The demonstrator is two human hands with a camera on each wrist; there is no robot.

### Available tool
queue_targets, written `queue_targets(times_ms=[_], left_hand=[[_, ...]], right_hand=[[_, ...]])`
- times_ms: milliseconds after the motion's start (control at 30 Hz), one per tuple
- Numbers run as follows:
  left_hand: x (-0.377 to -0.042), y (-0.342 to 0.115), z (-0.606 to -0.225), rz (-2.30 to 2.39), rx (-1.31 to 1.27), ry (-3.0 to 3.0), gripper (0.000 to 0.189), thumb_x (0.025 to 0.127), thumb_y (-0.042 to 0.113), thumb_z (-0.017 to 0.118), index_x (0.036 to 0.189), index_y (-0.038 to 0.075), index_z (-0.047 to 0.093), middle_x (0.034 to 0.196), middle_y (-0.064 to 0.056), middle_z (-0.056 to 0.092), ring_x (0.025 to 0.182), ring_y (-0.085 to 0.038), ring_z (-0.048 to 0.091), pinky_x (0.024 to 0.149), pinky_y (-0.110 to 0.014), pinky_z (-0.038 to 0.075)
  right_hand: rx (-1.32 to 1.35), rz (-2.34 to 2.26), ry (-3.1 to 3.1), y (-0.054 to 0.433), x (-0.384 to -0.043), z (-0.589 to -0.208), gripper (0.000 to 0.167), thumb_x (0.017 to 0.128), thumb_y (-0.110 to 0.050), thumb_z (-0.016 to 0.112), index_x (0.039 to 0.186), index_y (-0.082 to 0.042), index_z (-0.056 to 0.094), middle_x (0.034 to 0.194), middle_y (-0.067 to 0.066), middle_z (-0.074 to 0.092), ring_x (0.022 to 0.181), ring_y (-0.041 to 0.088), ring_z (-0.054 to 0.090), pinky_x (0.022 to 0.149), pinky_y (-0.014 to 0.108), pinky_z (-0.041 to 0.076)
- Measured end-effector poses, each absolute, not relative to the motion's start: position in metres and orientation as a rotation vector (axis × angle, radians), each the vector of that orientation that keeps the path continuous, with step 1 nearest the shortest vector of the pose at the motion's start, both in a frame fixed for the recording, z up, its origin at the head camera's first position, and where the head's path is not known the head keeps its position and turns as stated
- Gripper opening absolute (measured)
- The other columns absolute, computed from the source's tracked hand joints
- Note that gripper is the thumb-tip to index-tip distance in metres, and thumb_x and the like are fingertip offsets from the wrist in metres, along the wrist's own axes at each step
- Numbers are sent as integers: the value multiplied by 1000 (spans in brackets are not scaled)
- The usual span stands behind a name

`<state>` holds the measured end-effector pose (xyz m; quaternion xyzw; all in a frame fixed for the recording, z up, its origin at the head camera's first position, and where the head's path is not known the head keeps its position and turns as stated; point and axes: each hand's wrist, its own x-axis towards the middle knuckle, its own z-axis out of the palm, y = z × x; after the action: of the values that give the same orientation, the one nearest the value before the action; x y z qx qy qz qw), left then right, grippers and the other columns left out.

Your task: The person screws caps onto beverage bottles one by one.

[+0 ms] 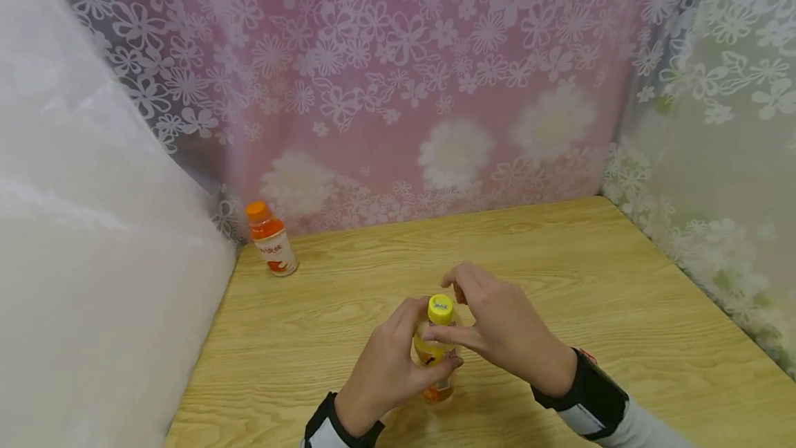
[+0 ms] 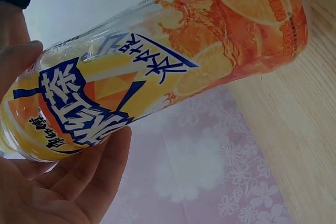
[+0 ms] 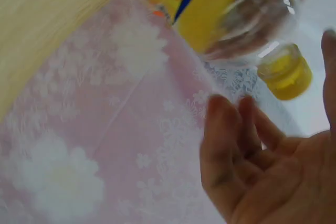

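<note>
My left hand (image 1: 387, 364) grips a clear plastic drink bottle (image 2: 210, 45) around its upper part, thumb on one side and fingers on the other. Its yellow label carries blue lettering, with orange slices printed lower down, as the left wrist view shows. A yellow cap (image 1: 441, 304) sits on the neck, facing up toward the head camera. Beside that cap is my right hand (image 1: 505, 320), its fingers loosely bent and its thumb reaching across in front of the bottle. In the right wrist view, a gap separates the fingertips (image 3: 220, 109) from the cap.
A second bottle (image 1: 276, 247), with an orange cap and pale label, stands at the back left corner of the wood-grain table (image 1: 560, 247). Behind the table hangs a pink flowered curtain (image 1: 385, 88). White sheeting (image 1: 93, 240) closes the left side, a pale flowered sheet (image 1: 715, 157) the right.
</note>
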<state>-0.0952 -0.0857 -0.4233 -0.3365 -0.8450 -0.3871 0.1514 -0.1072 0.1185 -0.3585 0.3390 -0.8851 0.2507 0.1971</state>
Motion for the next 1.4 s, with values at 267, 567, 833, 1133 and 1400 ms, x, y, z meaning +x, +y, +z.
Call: queue_targets(times_ms=[267, 567, 833, 1133, 1400], left_hand=[[-97, -87, -422, -1126, -1002, -2409, 74, 85, 42, 82, 145, 19, 45, 124, 5, 59, 101, -5, 65, 81, -18, 55], [-94, -86, -424, -1151, -1003, -2435, 71, 86, 43, 81, 144, 22, 44, 119, 7, 58, 97, -2, 65, 77, -12, 53], [-93, -81, -427, -1136, -1003, -2419, 71, 86, 41, 81, 144, 21, 45, 122, 4, 59, 95, -3, 66, 75, -12, 53], [-94, -80, -430, -1090, -984, -2442, 73, 86, 43, 81, 144, 20, 45, 125, 6, 59, 99, -3, 65, 79, -15, 54], [-96, -84, -434, -1088, -1015, -2422, 76, 85, 42, 81, 146, 19, 41, 123, 4, 59, 101, -6, 67, 80, -14, 54]], right_hand=[[1355, 1005, -2386, 134, -111, -350, 56, 95, -14, 74, 146, -22, 54, 142, -3, 56, 124, 16, 59, 91, 33, 57], [1349, 1007, -2375, 134, -114, -353, 32, 94, -20, 75, 124, -23, 67, 114, -12, 63, 100, 5, 60, 83, 27, 54], [1050, 872, -2364, 121, -108, -361, 34, 82, -33, 87, 87, -22, 55, 84, -14, 50, 73, 1, 49, 62, 19, 46], [1051, 836, -2468, 126, -106, -362, 48, 83, -54, 79, 116, -23, 65, 102, -12, 61, 85, 2, 58, 67, 22, 53], [1415, 1008, -2469, 144, -108, -351, 55, 96, -11, 71, 146, -25, 55, 143, -10, 56, 131, 13, 55, 100, 34, 53]])
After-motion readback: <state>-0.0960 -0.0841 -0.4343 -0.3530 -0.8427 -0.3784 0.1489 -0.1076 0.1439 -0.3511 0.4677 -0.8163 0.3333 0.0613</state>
